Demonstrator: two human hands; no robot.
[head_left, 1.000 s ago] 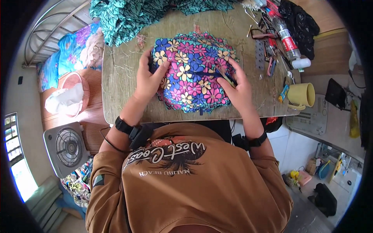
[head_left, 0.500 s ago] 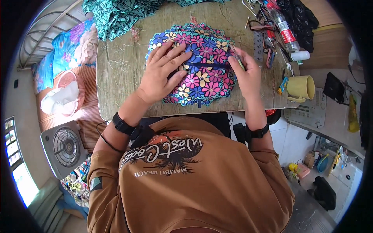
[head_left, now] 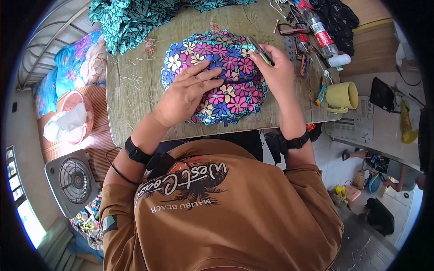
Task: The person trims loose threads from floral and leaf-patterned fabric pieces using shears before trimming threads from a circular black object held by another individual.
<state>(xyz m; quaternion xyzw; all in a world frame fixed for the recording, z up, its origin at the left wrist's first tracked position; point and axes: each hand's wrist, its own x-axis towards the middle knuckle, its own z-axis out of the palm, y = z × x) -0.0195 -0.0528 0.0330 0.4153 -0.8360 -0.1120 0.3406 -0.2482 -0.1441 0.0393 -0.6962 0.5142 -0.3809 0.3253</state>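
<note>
Nearest the camera, a brown printed shirt (head_left: 217,212) is seen filling the lower middle of the view, with both forearms reaching up from it toward a worn wooden tabletop (head_left: 135,86). A black band is worn on each wrist. On the near middle of the tabletop a flower-patterned cloth piece (head_left: 226,86) in blue, pink and yellow is laid, its lower edge close to the tabletop's front edge. The left hand (head_left: 185,95) is laid flat on the cloth, palm down, its fingers spread and pressed onto the middle of the piece. The right hand (head_left: 278,72) is set on the cloth's right side, with a slim greenish tool (head_left: 258,49) pinched between thumb and fingers; the tool is angled up and to the left over the fabric. Just right of that hand, a yellow mug (head_left: 341,95) is stood near the tabletop's right edge, with a clutter of small tools (head_left: 303,49) and a plastic bottle (head_left: 321,34) lying beyond it. Loose thread ends are scattered over the bare wood to the left of the cloth. At the far edge, a heap of teal patterned fabric (head_left: 131,18) is draped. Off the tabletop to the left, a pink basket (head_left: 74,115) holding white material and a small grey fan (head_left: 72,180) are placed lower down
</note>
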